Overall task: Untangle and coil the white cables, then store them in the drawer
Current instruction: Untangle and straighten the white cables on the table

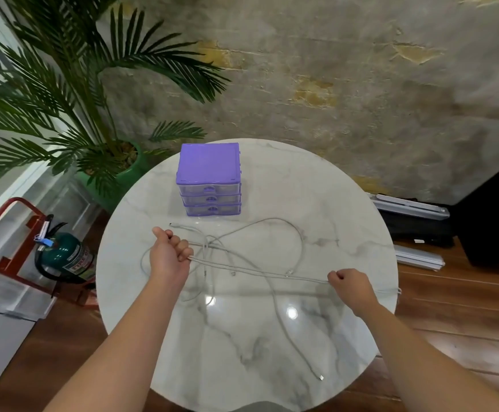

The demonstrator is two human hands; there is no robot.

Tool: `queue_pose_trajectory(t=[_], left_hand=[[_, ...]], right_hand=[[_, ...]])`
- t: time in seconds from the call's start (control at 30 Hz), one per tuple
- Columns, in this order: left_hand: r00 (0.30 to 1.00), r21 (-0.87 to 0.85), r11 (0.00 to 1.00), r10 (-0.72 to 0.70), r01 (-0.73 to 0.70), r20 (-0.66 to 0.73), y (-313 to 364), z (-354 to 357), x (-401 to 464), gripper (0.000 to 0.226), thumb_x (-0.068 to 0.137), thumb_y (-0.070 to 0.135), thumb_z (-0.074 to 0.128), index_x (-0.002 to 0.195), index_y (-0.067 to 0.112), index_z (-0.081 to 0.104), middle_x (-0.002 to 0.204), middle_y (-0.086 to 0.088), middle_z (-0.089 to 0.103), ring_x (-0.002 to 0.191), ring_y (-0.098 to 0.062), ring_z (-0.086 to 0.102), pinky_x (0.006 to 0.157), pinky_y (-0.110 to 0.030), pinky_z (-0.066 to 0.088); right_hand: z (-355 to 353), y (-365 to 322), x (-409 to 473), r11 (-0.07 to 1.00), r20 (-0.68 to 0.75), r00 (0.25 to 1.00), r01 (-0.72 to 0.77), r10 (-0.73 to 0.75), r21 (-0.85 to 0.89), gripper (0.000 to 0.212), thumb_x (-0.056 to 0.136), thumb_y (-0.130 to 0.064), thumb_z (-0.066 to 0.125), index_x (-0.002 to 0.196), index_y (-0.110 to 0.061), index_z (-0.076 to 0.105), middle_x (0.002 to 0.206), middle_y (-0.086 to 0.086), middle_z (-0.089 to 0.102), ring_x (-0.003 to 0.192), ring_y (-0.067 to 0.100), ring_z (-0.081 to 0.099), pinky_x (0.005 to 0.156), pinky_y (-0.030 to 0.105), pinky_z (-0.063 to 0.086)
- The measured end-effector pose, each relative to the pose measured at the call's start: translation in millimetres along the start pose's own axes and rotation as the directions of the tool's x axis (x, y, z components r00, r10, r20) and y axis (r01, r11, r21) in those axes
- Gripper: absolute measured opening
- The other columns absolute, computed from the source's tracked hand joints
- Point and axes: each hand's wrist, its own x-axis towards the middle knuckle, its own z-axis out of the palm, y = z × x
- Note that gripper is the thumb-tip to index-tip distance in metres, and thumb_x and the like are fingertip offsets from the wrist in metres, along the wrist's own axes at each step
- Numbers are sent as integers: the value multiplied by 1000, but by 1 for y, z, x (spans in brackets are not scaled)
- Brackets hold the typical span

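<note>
White cables (pixel 242 263) lie tangled on the marble tabletop (pixel 316 203), before the closed purple drawer unit (pixel 208 179). Left hand (pixel 169 254) and right hand (pixel 350 285) each grip one taut strand between them.

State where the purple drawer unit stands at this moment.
In the head view the purple drawer unit stands at the far side of the round marble table, left of centre, just beyond the tangled white cables and near the potted palm.
</note>
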Motion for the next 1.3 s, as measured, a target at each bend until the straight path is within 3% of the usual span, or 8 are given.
queue_pose_trajectory(t=[0.23,0.47,0.73,0.8,0.9,1.0,1.13,1.3], left_hand=[[998,33,997,65,-64,-23,5,-1,-10,40,102,49,34,74,21,40,53,8,21,40,-8,19,36,-19,21],[1000,15,1000,7,-8,11,12,-10,-11,40,97,57,37,79,21,43,56,7,21,41,-8,20,38,-17,23],[991,67,993,-98,93,90,18,-14,-13,30,101,42,40,88,18,54,49,8,25,37,-5,21,36,-16,19],[989,60,992,-114,109,91,21,-13,-13,30,102,40,40,88,18,54,48,9,25,36,-5,21,37,-16,19],[989,43,991,-126,123,76,25,-10,-12,31,103,39,38,86,18,53,46,9,25,35,-5,22,37,-15,23],[989,31,990,-140,138,50,25,-9,-10,30,102,41,40,86,18,52,48,8,28,38,-5,24,41,-14,29],[991,115,985,-131,127,31,23,-3,-10,33,99,49,41,91,19,52,52,7,29,41,-7,27,53,-21,39],[986,185,971,-160,151,37,20,3,-10,36,99,49,42,99,16,57,52,7,25,40,-9,24,46,-20,34]], right_hand=[[16,-40,7,997,69,997,24,-19,-75,37,94,-26,48,64,-4,51,65,11,55,48,22,41,43,23,33],[71,-155,-1,958,176,943,269,-283,100,32,92,-23,55,96,5,71,96,18,72,91,30,66,72,30,47],[128,-213,-27,922,527,830,-42,-182,385,25,93,-33,58,103,-11,66,94,7,70,72,17,60,62,25,42],[133,-212,-27,867,524,824,-84,-216,491,12,93,-15,58,101,-10,65,83,7,68,62,14,59,59,23,42],[124,-211,-23,752,482,850,-173,-212,636,25,92,4,49,113,-4,60,68,7,58,50,14,57,56,22,48],[101,-210,-13,611,432,891,-265,-141,746,16,94,0,44,94,-8,59,65,4,44,50,15,43,49,23,43],[71,-204,2,711,329,931,-122,-161,692,21,96,-24,51,91,-11,67,64,-3,37,51,10,27,48,22,23],[46,-193,6,785,226,932,90,-283,614,24,97,-23,54,80,-19,71,75,1,52,55,12,35,55,21,32]])
